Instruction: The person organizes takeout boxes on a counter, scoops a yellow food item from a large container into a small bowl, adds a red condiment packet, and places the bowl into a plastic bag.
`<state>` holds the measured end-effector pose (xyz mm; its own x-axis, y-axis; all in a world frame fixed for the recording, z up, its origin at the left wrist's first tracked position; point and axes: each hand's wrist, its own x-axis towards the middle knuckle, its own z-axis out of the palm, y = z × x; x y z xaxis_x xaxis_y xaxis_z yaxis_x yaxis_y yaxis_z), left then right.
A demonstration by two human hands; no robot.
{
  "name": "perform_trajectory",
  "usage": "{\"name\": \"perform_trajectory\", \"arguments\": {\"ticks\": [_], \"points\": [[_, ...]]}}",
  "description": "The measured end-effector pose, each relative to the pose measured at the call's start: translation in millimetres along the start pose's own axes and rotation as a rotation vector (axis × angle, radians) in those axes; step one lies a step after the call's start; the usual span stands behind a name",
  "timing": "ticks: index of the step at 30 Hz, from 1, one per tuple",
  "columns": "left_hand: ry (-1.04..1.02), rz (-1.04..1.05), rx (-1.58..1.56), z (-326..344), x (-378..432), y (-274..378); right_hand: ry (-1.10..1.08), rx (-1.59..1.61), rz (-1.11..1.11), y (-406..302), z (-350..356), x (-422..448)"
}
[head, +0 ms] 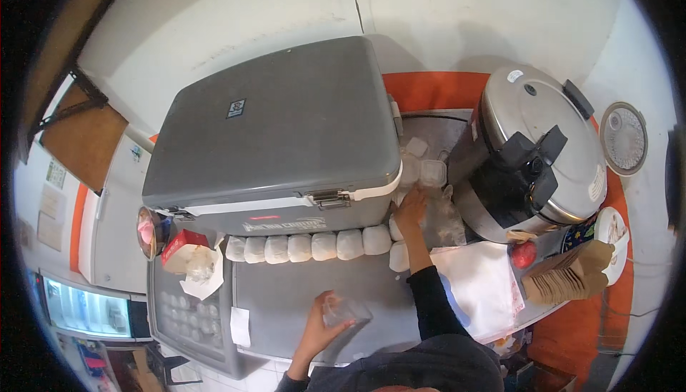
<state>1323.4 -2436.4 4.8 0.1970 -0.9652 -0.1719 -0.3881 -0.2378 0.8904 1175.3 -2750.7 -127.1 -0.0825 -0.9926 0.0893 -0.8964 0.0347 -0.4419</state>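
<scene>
My left hand (pixel 321 322) holds a clear plastic container (pixel 347 312) above the grey tabletop (pixel 273 295), near its front edge. My right hand (pixel 411 208) reaches between the large grey cooler box (pixel 278 124) and the rice cooker, touching the things there; its fingertips lie near small clear plastic tubs (pixel 432 173), and what they touch is partly hidden. Several white wrapped rounded pieces (pixel 323 245) stand in a row along the cooler's front. More of them (pixel 399 257) sit beside my right wrist. A crumpled clear plastic bag (pixel 453 223) lies right of this hand.
A large steel rice cooker (pixel 541 151) stands right, behind white paper sheets (pixel 474 285), a red round object (pixel 523 255) and brown paper pieces (pixel 568 279). At left are an open red-and-white box (pixel 185 247), a metal bowl (pixel 147 231) and a white slip (pixel 240 326).
</scene>
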Motion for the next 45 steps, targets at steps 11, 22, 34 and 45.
{"name": "perform_trajectory", "arguments": {"ticks": [11,22,34,45], "points": [[0.017,-0.032,-0.018,-7,-3,-9,0.075,0.070,0.066,-7,-30,12],[-0.060,-0.077,-0.056,-1,12,-10,-0.253,-0.707,-0.064,84,1,257],[0.054,-0.174,-0.156,0,4,-29,0.814,-0.250,-0.304,10,-60,261],[-0.004,0.202,-0.060,-32,-52,-12,0.536,1.458,-0.363,-87,-233,-37]]}}
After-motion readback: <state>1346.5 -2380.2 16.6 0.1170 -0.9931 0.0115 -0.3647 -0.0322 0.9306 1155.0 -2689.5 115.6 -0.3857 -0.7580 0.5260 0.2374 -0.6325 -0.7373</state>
